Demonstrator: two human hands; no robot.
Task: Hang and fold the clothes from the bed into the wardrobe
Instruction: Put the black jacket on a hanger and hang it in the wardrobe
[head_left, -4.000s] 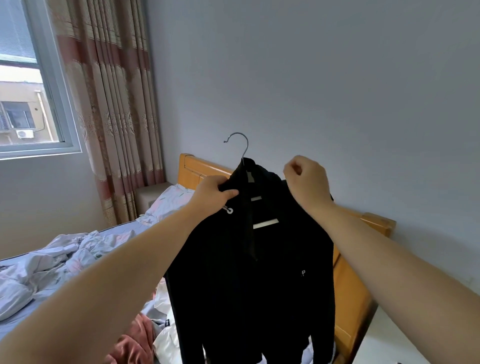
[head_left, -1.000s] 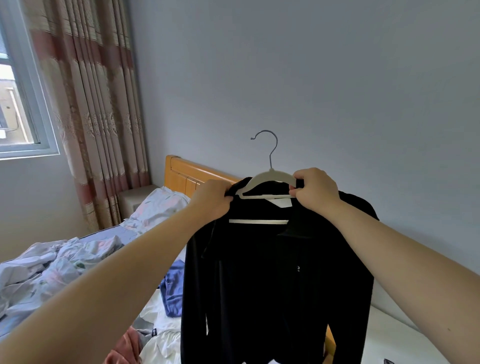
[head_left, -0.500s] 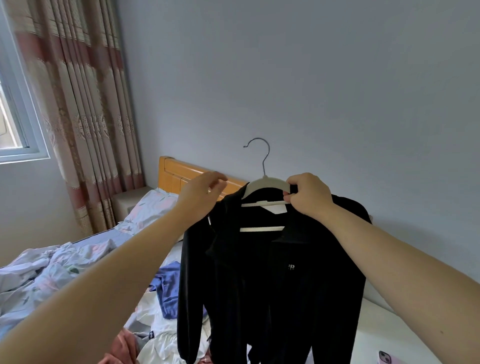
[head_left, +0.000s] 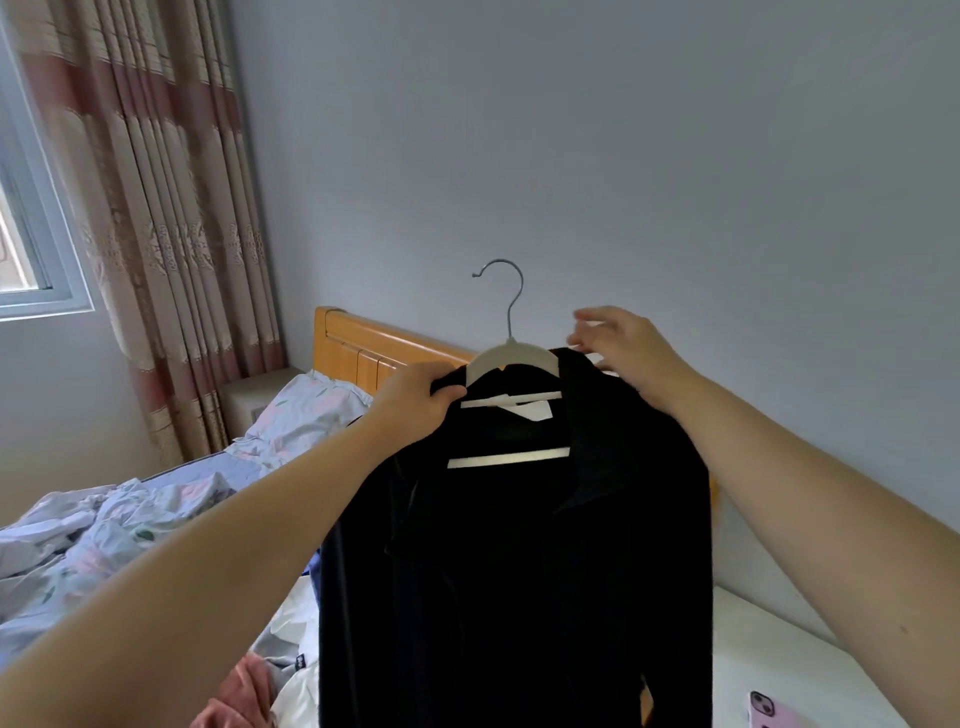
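Note:
A black long-sleeved shirt (head_left: 519, 571) hangs on a white hanger (head_left: 511, 356) with a metal hook, held up in front of me. My left hand (head_left: 415, 402) grips the hanger's left shoulder together with the black fabric there. My right hand (head_left: 623, 345) hovers at the shirt's right shoulder with its fingers spread and blurred, holding nothing. Below and to the left, the bed (head_left: 182, 499) carries more clothes: a pink garment (head_left: 234, 696) and white ones (head_left: 291, 629).
A wooden headboard (head_left: 374, 348) stands against the grey wall. Striped curtains (head_left: 156, 208) and a window (head_left: 26, 249) are at the left. A white table (head_left: 779, 670) at the lower right bears a pink phone (head_left: 769, 709).
My right hand has let go of the hanger's right side and opened above the shirt's shoulder. My left hand has closed on the hanger's left shoulder. The collar now sits further over the hanger.

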